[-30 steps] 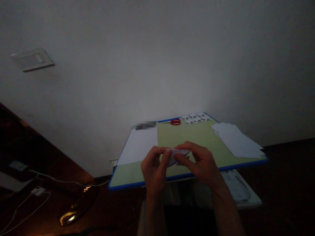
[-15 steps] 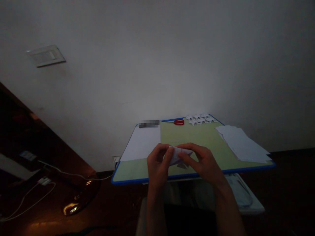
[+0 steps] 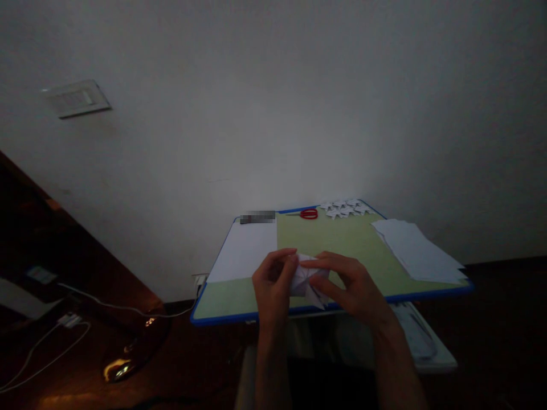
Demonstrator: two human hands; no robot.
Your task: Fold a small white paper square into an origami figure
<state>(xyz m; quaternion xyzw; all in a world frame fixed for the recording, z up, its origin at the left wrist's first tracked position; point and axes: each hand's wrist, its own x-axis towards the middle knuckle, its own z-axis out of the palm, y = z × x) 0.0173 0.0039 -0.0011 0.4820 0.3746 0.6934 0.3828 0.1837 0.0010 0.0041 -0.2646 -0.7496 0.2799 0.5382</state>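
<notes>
Both my hands hold a small folded white paper piece (image 3: 306, 280) above the near edge of a green board with a blue rim (image 3: 239, 316). My left hand (image 3: 272, 285) pinches its left side with thumb and fingers. My right hand (image 3: 352, 287) grips its right side, fingers closed over the top. A pointed flap of the paper hangs down between the hands.
A white sheet (image 3: 245, 250) lies on the board's left part, a stack of white papers (image 3: 416, 250) on the right. Red scissors (image 3: 308, 214) and several folded paper shapes (image 3: 345, 208) sit at the far edge by the wall. Cables (image 3: 51, 341) and a shiny lamp base (image 3: 123, 364) lie at lower left.
The folded paper has turned and dropped a little between my hands, with a pointed flap now hanging down. Both hands have kept their hold.
</notes>
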